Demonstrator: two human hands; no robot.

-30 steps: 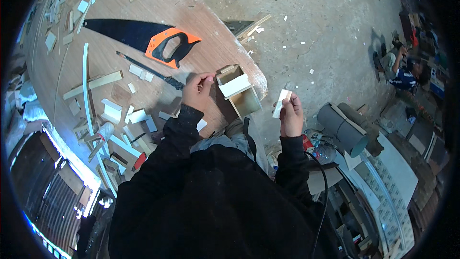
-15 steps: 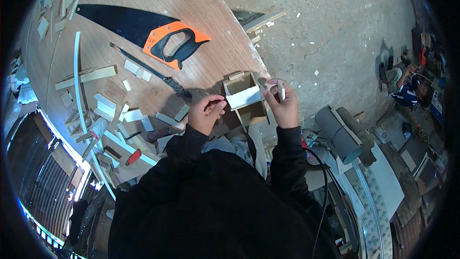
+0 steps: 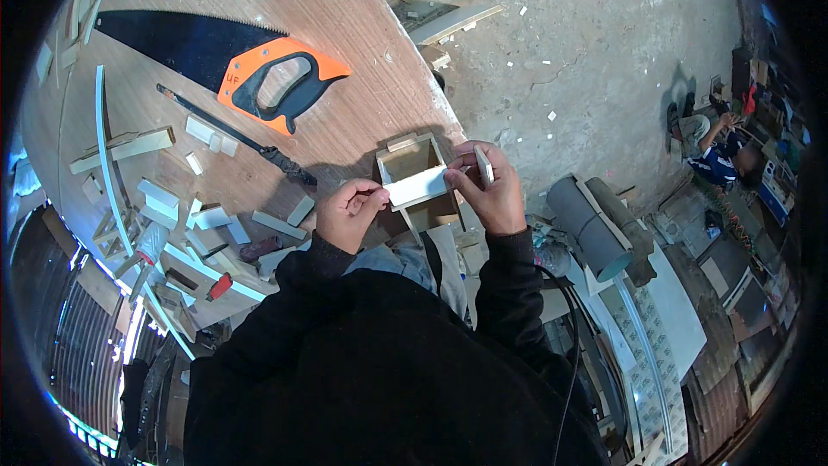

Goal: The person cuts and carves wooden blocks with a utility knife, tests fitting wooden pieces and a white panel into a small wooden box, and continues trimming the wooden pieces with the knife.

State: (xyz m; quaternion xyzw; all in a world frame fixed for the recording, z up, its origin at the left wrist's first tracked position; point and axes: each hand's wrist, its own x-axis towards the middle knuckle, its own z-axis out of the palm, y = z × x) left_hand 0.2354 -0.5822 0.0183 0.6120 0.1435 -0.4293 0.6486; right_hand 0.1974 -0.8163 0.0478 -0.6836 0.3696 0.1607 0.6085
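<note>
Workshop, head view: bare concrete floor fills the upper right of the frame, a seated co-worker at far right, a rolled grey sheet at right, below the floor. Wood-grain table takes the upper left. On it: orange-and-black handsaw, dark rod with a wrapped end below that, pale offcuts scattered around at left.

Centre: open-topped wooden box, near the table's edge, just in front of the person. A white-faced strip spans its top, splitting the opening in two. Left hand: fingers curled, thumb and index at the strip's left end; pinching or only touching, can't tell. Right hand: grips a small wooden piece, fingertips at the strip's right end.

Step in hand looks like handling the strip at both ends. Done well: even light pressure from both sides, strip square to the box walls, spare piece tucked clear of the strip. Holding it one-handed while pressing could skew the strip; box footing is hidden, so gentle force seems wiser.
</note>
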